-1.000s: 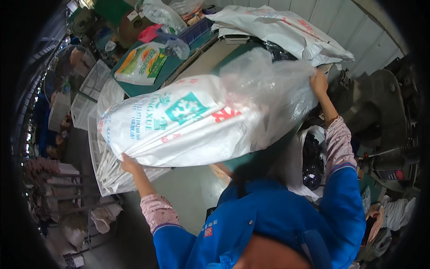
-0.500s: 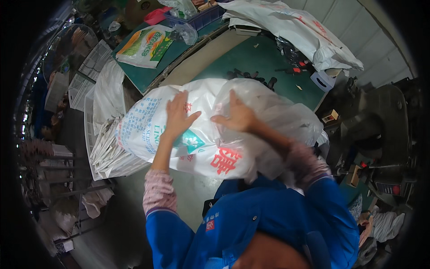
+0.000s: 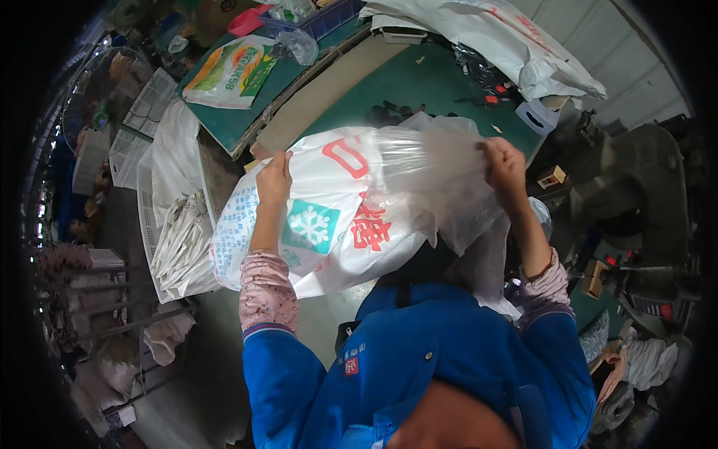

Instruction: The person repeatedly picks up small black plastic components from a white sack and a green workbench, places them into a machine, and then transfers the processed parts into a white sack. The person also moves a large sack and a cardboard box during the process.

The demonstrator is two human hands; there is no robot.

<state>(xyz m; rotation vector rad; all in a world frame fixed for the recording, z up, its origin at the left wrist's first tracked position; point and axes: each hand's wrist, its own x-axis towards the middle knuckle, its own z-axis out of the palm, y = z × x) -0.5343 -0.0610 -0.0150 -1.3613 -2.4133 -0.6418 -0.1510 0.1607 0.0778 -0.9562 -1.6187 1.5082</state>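
A large white woven sack [image 3: 329, 254] with red and blue print and a teal snowflake square lies across the front edge of the green table. My left hand [image 3: 275, 179] is closed on the sack's upper edge, toward its left end. From the sack's right side comes a clear plastic liner [image 3: 426, 161], stretched taut. My right hand [image 3: 505, 168] grips that liner at its far right, fingers curled into a fist. What lies inside the sack is hidden.
Several small black parts [image 3: 393, 112] lie on the green table [image 3: 441, 86] behind the sack. At left stands a white crate [image 3: 146, 217] of folded white sacks. Another white sack [image 3: 486, 30] lies at the back right. A dark machine [image 3: 636, 179] stands at right.
Both hands lay flat and open on the sack before. Now they are closed: the left on the sack's edge, the right moved rightward, pulling the clear liner taut.
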